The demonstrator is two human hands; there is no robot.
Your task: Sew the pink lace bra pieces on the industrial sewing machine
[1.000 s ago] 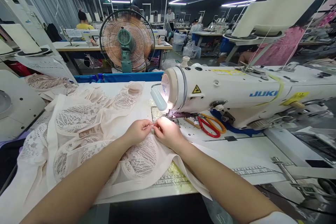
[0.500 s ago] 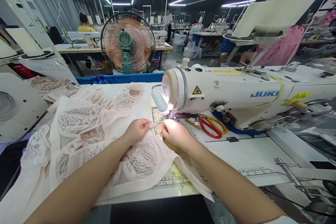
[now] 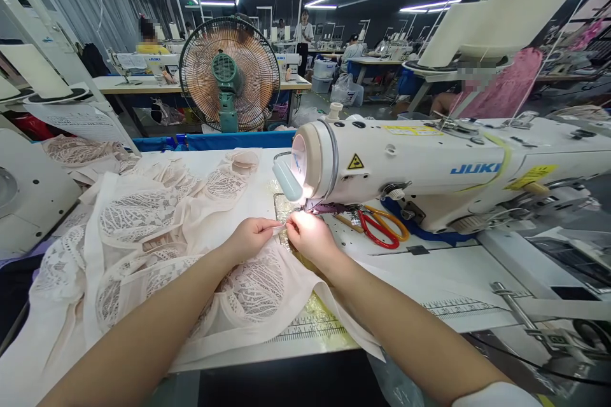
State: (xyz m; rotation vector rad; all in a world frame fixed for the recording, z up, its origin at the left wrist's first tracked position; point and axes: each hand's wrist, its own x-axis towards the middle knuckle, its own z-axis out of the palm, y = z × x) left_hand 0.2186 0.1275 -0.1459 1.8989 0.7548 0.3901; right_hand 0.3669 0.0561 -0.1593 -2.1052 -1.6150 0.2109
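Note:
My left hand (image 3: 251, 237) and my right hand (image 3: 309, 235) both pinch a thin strip at the edge of a pale pink lace garment (image 3: 248, 286), just in front of the needle area of a white JUKI sewing machine (image 3: 429, 165). The fingertips of the two hands nearly meet under the machine's lamp. The garment lies spread over the white table (image 3: 429, 273) below my forearms. More pink lace pieces (image 3: 138, 216) are piled to the left.
Red and orange scissors (image 3: 382, 229) lie under the machine arm. A standing fan (image 3: 229, 76) is behind the table. A white machine part (image 3: 28, 191) sits at the left edge. Other workers and sewing stations fill the background.
My right hand moved out to the right along the strip, then came back left, so the fingertips nearly meet again. The garment stays in place.

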